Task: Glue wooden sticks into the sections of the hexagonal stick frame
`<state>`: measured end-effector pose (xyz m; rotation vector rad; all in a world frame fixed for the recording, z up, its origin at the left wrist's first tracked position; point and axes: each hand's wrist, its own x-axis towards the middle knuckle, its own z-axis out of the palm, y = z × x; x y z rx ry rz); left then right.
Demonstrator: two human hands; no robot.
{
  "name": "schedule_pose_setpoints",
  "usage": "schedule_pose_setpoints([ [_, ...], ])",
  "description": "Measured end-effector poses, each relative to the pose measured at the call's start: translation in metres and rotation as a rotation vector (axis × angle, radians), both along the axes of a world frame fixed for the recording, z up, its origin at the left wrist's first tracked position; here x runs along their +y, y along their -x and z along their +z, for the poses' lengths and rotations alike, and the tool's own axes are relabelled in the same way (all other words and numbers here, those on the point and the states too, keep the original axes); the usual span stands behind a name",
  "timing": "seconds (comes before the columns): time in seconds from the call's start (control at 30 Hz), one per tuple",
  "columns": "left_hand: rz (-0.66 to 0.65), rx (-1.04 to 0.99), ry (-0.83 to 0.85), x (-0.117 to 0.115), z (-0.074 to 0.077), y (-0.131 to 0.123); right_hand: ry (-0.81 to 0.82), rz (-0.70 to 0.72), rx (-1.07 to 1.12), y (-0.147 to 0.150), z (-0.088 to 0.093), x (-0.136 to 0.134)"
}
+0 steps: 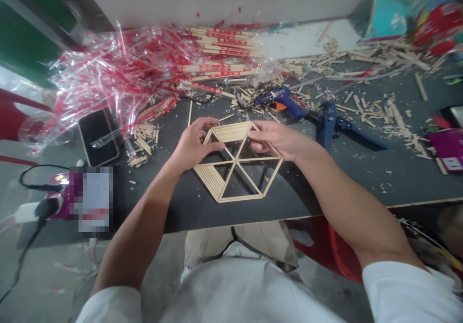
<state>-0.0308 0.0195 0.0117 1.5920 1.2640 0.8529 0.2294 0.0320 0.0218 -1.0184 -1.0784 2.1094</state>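
Note:
A hexagonal frame of thin wooden sticks [236,160] is held over the dark table, its spokes meeting in the middle. Two of its wedges, one at the far side and one at the near left, are partly filled with rows of sticks. My left hand [197,142] grips the far left corner between thumb and fingers. At the far right corner, my right hand [273,138] pinches the frame's edge. Just beyond lies a blue glue gun [284,102] with an orange trigger. A blue hand cutter [334,127] rests right of it.
Crumpled clear and red wrappers [119,72] pile up at the back left, beside wrapped chopsticks [226,43]. Stick offcuts [365,110] litter the right side. A phone [97,137] and a purple power strip [63,195] with cables are at left. A red stool [334,248] stands below the table edge.

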Motion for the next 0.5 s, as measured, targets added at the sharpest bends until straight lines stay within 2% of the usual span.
schedule_pose_setpoints([
  [0.5, -0.008, -0.024, 0.056, -0.0002, 0.0024, 0.0011, 0.012, 0.000, -0.011, 0.0013, -0.0030, 0.0016],
])
